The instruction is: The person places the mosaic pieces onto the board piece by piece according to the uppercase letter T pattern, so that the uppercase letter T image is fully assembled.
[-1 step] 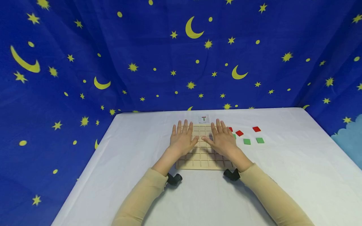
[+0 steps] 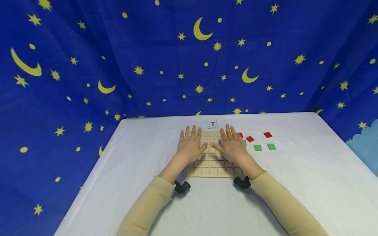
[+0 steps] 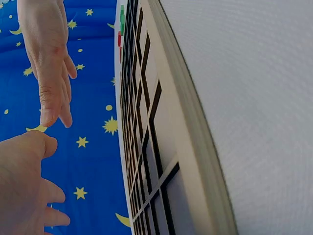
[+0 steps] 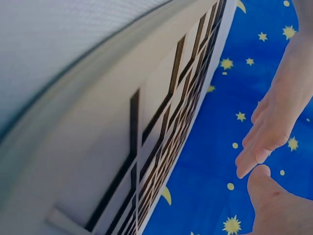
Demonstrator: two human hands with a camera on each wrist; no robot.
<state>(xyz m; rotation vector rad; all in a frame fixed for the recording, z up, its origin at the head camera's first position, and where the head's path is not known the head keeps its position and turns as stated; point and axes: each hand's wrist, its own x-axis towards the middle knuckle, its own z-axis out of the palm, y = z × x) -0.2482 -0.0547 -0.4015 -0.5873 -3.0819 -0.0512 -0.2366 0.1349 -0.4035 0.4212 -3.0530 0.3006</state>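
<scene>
A pale wooden board (image 2: 212,164) marked with a grid of dark grooves lies on the white table. Above its left half is my left hand (image 2: 189,146), palm down, fingers straight and pointing away. My right hand (image 2: 233,146) mirrors it over the right half. The thumbs point at each other with a small gap in the head view. Both wrist views show the hands raised off the board, holding nothing. Beside my right hand lie red tiles (image 2: 250,139) and green tiles (image 2: 258,147); its fingers partly hide two of them.
Just behind the board lies a small printed card (image 2: 213,124) with a grid and a red and green pattern. A white cloth (image 2: 295,190) covers the table. Blue fabric (image 2: 165,49) with yellow moons and stars hangs behind and at the sides. Black wrist mounts (image 2: 182,187) show under both wrists.
</scene>
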